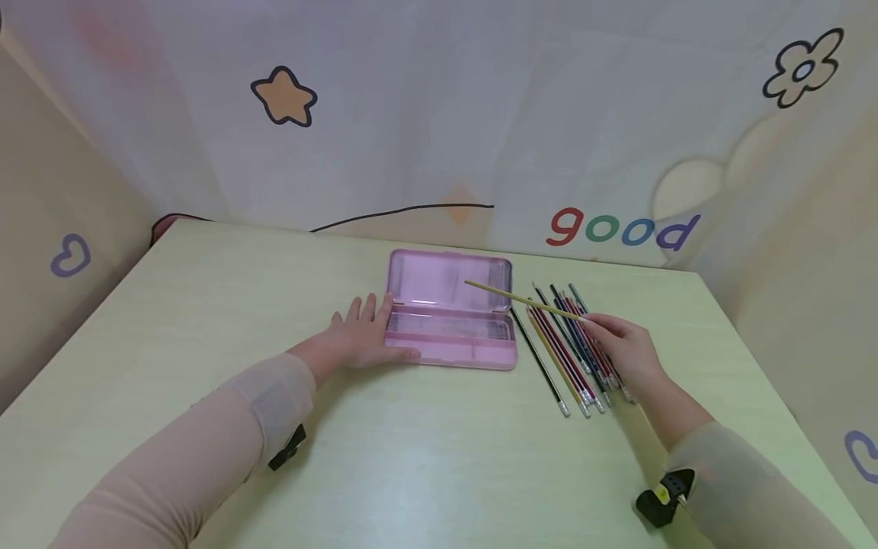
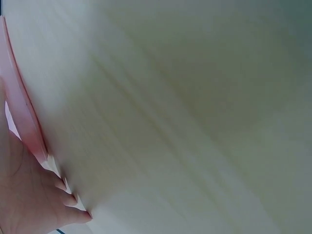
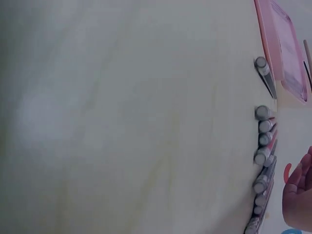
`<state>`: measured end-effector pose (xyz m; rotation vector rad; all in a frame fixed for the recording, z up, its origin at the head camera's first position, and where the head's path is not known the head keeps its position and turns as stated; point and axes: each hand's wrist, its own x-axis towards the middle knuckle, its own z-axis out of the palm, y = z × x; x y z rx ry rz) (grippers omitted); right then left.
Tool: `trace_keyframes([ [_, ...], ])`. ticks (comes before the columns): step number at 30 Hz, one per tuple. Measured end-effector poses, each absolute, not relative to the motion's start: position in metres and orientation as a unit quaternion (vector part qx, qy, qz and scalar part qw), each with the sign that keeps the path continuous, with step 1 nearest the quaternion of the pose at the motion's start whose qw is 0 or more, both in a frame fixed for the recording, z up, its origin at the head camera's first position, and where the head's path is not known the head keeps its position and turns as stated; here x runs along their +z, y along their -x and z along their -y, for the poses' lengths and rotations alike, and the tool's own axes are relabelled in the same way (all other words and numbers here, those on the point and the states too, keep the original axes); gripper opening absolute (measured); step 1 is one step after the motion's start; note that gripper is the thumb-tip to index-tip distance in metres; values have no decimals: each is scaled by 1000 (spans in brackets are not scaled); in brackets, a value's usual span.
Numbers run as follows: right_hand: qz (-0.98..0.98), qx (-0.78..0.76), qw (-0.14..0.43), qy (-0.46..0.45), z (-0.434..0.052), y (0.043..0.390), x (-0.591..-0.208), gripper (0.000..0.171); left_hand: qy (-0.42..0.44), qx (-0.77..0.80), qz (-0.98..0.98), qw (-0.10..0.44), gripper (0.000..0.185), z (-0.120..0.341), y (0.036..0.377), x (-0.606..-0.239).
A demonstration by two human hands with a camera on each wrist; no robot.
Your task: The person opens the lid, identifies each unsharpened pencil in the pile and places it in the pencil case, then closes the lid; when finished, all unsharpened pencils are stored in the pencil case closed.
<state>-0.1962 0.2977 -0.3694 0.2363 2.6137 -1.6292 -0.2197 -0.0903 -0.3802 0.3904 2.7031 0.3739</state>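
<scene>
A pink pencil case (image 1: 495,355) lies with its lid raised at the back of the table, its divided tray facing up. My left hand (image 1: 358,341) rests at the case's left side, fingers spread and thumb along the front edge; the left wrist view shows this hand (image 2: 31,195) against the pink wall (image 2: 22,105). Between thumb and fingers, my right hand (image 1: 626,349) pinches a yellow pencil (image 1: 507,295) near one end. Its other end points left, over the case. Below the right hand lies a loose bunch of pencils (image 1: 559,354), their ferrule ends toward me.
One dark pencil (image 1: 538,362) lies apart from the bunch, close to the case's right side. The pale table (image 1: 384,457) meets a printed cloth backdrop (image 1: 411,114) behind the case.
</scene>
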Motion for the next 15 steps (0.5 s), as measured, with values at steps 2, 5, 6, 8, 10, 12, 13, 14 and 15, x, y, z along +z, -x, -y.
trace_keyframes([
  [2,-850,-522,29,-69,-294,199,-370,58,-139,133,-962,194,114,90,220,-380],
  [5,-855,-514,33,-57,-288,201,-370,56,-140,133,-961,198,114,89,221,-380],
  [6,-856,-513,34,-53,-285,202,-371,56,-140,134,-961,199,114,89,221,-380],
  [8,-856,-513,35,-47,-281,204,-371,55,-140,133,-960,201,114,89,221,-380],
  [10,-857,-512,38,-44,-276,206,-372,54,-140,133,-961,200,113,89,221,-381],
  [12,-858,-510,42,-44,-272,207,-373,53,-140,132,-961,199,113,89,221,-381],
  [13,-859,-508,44,-43,-269,207,-373,51,-140,133,-961,199,113,89,221,-381],
  [14,-861,-505,47,-42,-267,208,-373,51,-139,133,-961,199,113,89,222,-381],
  [15,-862,-502,50,-42,-264,208,-373,49,-138,133,-961,199,113,89,222,-381],
])
